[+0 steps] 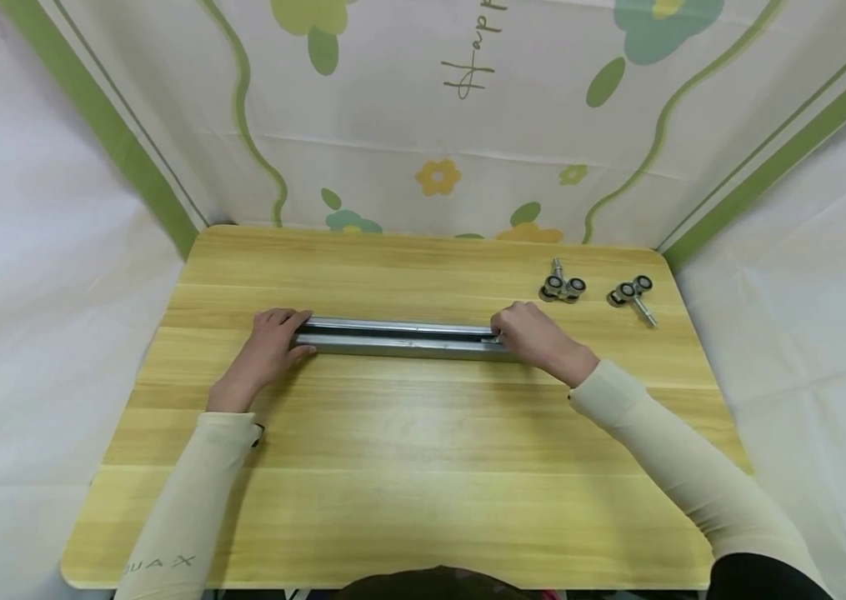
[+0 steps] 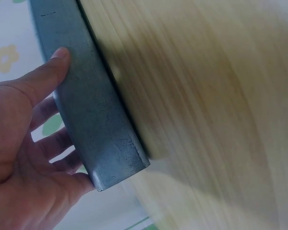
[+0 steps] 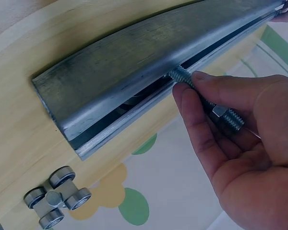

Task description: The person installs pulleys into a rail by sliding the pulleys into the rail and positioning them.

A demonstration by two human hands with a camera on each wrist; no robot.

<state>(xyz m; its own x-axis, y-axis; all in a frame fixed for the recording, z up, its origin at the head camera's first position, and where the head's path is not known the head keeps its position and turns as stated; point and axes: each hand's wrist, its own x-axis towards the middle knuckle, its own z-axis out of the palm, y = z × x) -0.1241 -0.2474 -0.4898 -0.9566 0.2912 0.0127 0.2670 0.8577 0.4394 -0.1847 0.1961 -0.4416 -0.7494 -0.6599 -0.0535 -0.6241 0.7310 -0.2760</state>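
Rail [image 1: 400, 348] and bolt [image 3: 180, 75] cross each other at the slot [image 1: 400, 333], and that crossing looks like the relation that counts. Seen from the head view, with twelve pointing away from the person, the metal rail lies on the wooden table [image 1: 407, 467], its long axis running from nine to a little past three, slot facing up. The bolt sits near the rail's three o'clock end, roughly square to that axis; whether it stands fully upright I cannot tell. The right hand [image 1: 531, 335] is the nearer one: its thumb and fingers pinch the threaded shaft, with the bolt at the hand's nine o'clock side. In the right wrist view a dim round shape [image 3: 129, 101] shows inside the slot, too dark to make out properly. The left hand [image 1: 268, 346] holds the rail's nine o'clock end, thumb along the near side, fingers around the far side, well apart from the bolt. Two wheeled rollers lie loose beyond the right hand, one roller [image 1: 555, 284] toward one o'clock, the other roller [image 1: 625, 291] toward two.
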